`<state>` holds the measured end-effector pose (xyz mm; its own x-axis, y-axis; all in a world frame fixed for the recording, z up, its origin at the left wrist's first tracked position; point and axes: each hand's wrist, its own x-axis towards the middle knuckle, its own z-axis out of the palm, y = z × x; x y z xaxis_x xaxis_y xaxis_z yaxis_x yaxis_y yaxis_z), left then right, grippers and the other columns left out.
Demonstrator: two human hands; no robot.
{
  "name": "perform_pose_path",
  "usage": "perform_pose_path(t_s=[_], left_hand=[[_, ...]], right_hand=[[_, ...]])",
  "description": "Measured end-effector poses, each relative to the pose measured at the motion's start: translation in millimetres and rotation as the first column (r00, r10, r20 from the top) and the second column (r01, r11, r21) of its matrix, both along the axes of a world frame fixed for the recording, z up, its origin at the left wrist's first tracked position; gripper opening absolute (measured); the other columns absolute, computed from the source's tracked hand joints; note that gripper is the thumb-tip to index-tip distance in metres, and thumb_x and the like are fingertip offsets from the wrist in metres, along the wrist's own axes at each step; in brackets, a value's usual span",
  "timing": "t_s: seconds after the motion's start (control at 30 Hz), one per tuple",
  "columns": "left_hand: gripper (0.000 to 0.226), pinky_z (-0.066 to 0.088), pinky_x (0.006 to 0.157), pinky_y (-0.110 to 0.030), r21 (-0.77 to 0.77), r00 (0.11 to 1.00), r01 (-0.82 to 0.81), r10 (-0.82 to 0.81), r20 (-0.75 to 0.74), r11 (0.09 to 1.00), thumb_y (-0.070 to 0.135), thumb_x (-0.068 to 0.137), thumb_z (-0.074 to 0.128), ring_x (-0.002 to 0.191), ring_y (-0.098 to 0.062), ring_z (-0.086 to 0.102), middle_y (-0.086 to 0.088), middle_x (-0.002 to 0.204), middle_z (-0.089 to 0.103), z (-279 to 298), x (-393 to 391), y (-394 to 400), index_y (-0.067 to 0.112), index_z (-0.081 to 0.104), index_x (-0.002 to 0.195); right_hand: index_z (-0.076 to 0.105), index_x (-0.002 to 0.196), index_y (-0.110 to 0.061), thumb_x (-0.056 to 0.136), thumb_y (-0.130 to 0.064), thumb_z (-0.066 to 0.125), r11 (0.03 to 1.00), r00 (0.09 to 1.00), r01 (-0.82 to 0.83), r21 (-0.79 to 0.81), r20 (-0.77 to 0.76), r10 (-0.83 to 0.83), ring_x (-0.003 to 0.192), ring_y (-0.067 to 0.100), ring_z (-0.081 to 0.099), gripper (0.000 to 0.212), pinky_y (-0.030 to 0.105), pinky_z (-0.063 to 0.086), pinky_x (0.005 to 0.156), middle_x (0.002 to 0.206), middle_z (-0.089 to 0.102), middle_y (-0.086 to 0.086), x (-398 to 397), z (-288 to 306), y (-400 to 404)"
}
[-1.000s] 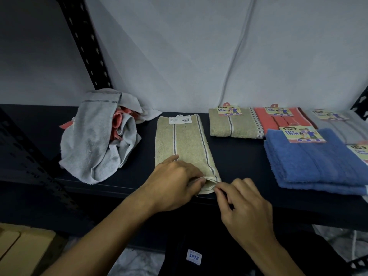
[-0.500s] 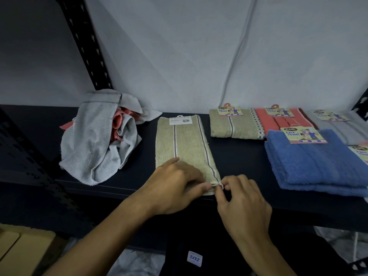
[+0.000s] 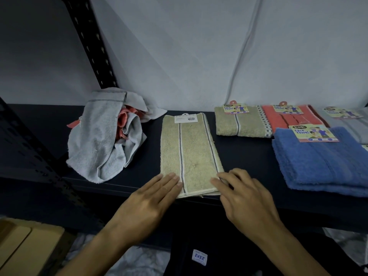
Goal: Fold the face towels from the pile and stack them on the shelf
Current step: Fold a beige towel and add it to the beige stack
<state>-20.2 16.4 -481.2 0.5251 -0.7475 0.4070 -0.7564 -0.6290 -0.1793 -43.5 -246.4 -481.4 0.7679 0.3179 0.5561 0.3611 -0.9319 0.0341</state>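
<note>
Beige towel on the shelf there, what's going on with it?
A person is folding it. The beige towel lies in a long strip on the dark shelf, both hands flat on its near end: left hand, right hand. The unfolded pile waits at left; folded towels sit at right.

Setting: a shop stockroom or retail storage area. Evidence follows. The shelf is dark metal, carried by a slotted steel upright of the bolt-free racking type. Folded towels lie on it as merchandise: a blue towel, an orange towel and a folded beige towel each carry a printed card label reading "Face Towel". The flat beige towel bears a white barcode tag. A plain white sheet covers the wall behind.
</note>
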Motion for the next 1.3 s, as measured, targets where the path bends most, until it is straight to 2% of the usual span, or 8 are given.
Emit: perform_pose_path(t_s=[0.1,0.2,0.33,0.47,0.63,0.77,1.03,1.3], left_hand=[[0.052,0.042,0.110,-0.044,0.001,1.000,0.020,-0.020,-0.010,1.000,0.001,0.105,0.014,0.133,-0.028,0.050,-0.017,0.138,0.057,0.1,1.3,0.2,-0.001,0.057,0.134],[0.042,0.040,0.112,-0.041,0.014,1.000,0.022,-0.021,-0.016,1.000,0.004,0.098,0.042,0.138,-0.024,0.045,-0.013,0.143,0.054,-0.8,3.6,3.2,0.003,0.054,0.139],[0.046,0.028,0.116,-0.041,0.056,1.000,-0.004,0.004,0.012,0.998,0.010,0.097,0.044,0.140,-0.025,0.041,-0.012,0.146,0.050,3.0,5.1,6.7,0.007,0.052,0.142],[0.054,0.034,0.115,-0.042,0.037,0.999,0.050,-0.050,0.001,0.998,0.008,0.107,0.013,0.126,-0.029,0.057,-0.015,0.132,0.062,14.6,2.1,2.5,0.004,0.062,0.132],[0.049,0.057,0.086,-0.027,-0.128,0.959,0.058,-0.091,-0.268,0.990,0.000,0.082,0.071,0.106,-0.011,0.064,0.003,0.125,0.061,40.4,-11.4,0.6,0.017,0.061,0.127],[0.029,0.051,0.083,-0.020,-0.330,0.882,-0.004,-0.152,-0.445,0.944,0.007,0.097,0.058,0.102,-0.002,0.063,0.014,0.117,0.058,68.4,-15.7,2.3,0.018,0.062,0.123],[0.018,0.058,0.080,-0.033,-0.456,0.729,-0.501,0.075,-0.680,0.736,0.030,0.093,0.064,0.087,-0.011,0.068,0.003,0.095,0.070,131.0,51.8,-13.3,0.027,0.064,0.110],[0.019,0.046,0.076,-0.026,-0.233,0.634,-0.666,0.373,-0.677,0.708,0.030,0.095,0.053,0.088,-0.014,0.062,0.004,0.091,0.067,88.9,139.4,-43.1,0.018,0.065,0.104]], right_hand=[[0.073,0.102,-0.018,0.084,-0.021,0.049,0.999,0.998,-0.049,0.000,-0.050,0.049,0.095,0.020,0.058,0.030,0.028,0.050,0.058,0.098,0.065,-0.004,3.1,3.4,-8.3],[0.070,0.104,-0.016,0.081,-0.017,0.069,0.991,0.986,-0.134,0.006,-0.094,0.134,0.116,0.022,0.054,0.023,0.031,0.055,0.078,0.116,0.059,0.002,7.0,7.0,-15.5],[0.051,0.131,-0.022,0.098,-0.056,0.037,0.963,0.931,-0.269,-0.006,-0.259,0.259,0.145,0.011,0.022,0.049,0.030,0.023,0.117,0.158,0.026,-0.002,12.1,10.1,-22.5],[0.048,0.138,-0.025,0.095,-0.056,0.038,0.944,0.928,-0.304,-0.126,-0.265,0.263,0.139,0.014,0.035,0.054,0.031,0.026,0.112,0.148,0.044,-0.005,12.0,6.4,-17.4],[0.068,0.113,-0.016,0.089,-0.019,0.048,0.922,0.923,-0.381,-0.066,-0.088,0.374,0.104,0.016,0.058,0.031,0.028,0.056,0.081,0.111,0.066,-0.004,-3.9,12.7,-14.8],[0.063,0.115,-0.019,0.093,-0.019,0.052,0.888,0.895,-0.416,0.197,-0.082,0.438,0.085,0.009,0.060,0.025,0.028,0.053,0.064,0.097,0.063,-0.009,-13.5,37.8,-21.1],[0.058,0.096,-0.038,0.090,-0.033,0.061,0.752,0.912,-0.058,0.657,-0.270,0.307,0.086,-0.001,0.060,0.008,0.019,0.048,0.077,0.093,0.065,-0.018,62.3,116.1,-3.3],[0.055,0.124,-0.017,0.097,-0.036,0.053,0.836,0.775,0.378,0.398,-0.630,-0.051,0.106,0.021,0.057,0.033,0.032,0.046,0.085,0.120,0.060,0.003,147.4,85.1,19.5]])
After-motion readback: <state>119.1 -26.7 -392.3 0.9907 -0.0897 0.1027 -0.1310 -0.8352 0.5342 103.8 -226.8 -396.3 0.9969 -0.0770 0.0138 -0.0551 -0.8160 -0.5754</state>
